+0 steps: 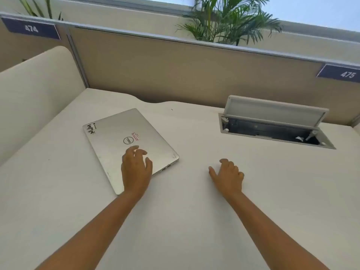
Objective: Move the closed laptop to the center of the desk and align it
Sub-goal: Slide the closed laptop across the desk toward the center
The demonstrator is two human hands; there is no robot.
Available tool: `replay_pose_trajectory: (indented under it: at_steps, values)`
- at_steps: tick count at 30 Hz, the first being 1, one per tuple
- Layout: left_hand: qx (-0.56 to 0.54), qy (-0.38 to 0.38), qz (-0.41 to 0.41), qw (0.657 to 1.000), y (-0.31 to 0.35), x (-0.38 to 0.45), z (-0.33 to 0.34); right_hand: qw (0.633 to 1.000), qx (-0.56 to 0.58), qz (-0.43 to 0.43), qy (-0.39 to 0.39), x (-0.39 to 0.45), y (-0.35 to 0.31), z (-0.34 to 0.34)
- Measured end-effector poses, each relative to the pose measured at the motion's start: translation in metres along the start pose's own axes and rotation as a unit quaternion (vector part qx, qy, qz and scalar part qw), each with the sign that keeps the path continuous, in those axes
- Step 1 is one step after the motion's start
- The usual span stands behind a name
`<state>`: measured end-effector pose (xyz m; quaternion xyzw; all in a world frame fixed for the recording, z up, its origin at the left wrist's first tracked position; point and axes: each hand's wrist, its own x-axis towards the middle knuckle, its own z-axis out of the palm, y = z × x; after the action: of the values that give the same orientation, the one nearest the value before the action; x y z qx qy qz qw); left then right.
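A closed silver laptop (116, 137) with stickers on its lid lies on the left part of the white desk (185, 221), turned at an angle to the desk's edges. My left hand (135, 168) is over the laptop's near right edge, fingers spread and curled, holding nothing. My right hand (228, 175) is on or just above the bare desk to the right of the laptop, apart from it, fingers loosely bent and empty.
A cable box (272, 131) with its lid raised is set into the desk at the back right. A beige partition (175, 75) runs along the back, and a cream side panel (35, 94) stands at the left. A palm plant (229, 22) rises behind the partition.
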<state>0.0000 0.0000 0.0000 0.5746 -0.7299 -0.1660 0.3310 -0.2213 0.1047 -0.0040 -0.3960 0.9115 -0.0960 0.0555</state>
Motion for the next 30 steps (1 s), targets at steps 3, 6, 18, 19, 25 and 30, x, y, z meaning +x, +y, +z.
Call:
replay_pose_trajectory:
  at_steps: [3, 6, 18, 19, 25, 30]
  values:
    - [-0.012, 0.052, -0.142, 0.988, -0.016, 0.024, -0.013, 0.995, 0.079, -0.016, -0.064, 0.028, -0.022, 0.001]
    - [-0.024, 0.081, -0.211, 0.974, -0.03, 0.045, -0.021, 0.98, 0.16, -0.032, -0.115, 0.056, -0.05, 0.006]
    - [-0.104, 0.051, -0.478, 0.871, -0.078, 0.1, -0.033, 0.946, 0.221, -0.091, -0.218, 0.095, -0.169, 0.028]
    - [-0.105, 0.042, -0.47, 0.876, -0.084, 0.101, -0.034, 0.951, 0.203, -0.091, -0.213, 0.098, -0.176, 0.032]
    - [-0.053, 0.044, -0.413, 0.908, -0.097, 0.098, -0.035, 0.962, 0.15, -0.07, -0.217, 0.105, -0.2, 0.044]
    - [-0.002, 0.049, -0.381, 0.923, -0.098, 0.095, -0.035, 0.954, 0.151, -0.035, -0.255, 0.112, -0.206, 0.043]
